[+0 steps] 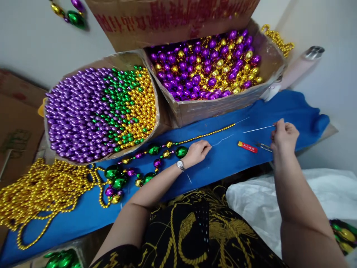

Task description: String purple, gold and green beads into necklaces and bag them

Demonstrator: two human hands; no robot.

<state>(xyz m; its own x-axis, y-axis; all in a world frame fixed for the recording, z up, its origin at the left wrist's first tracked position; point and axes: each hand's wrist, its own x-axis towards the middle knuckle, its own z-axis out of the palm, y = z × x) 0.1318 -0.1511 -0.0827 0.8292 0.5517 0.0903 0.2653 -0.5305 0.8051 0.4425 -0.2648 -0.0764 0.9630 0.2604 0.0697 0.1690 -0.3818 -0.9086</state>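
My left hand [197,152], with a watch on its wrist, pinches a thin white thread [223,140] whose free end points right. Fingers closed, my right hand [285,134] grips a long thin needle [258,129] that points left; a gap lies between its tip and the thread. Behind my left hand runs a string of small gold beads [212,133], with bare thread past its end. Larger green, purple and gold beads [154,149] lie strung on the cloth around my left forearm. A red and yellow cutter-like item [247,146] and small metal snips [263,147] lie near my right hand.
The blue cloth [223,163] covers the table. Two boxes stand at the back, one of purple, green and gold beads [100,111], one of purple and gold beads [206,70]. Gold bead strands [47,190] pile at left. A pink bottle [302,65] stands back right.
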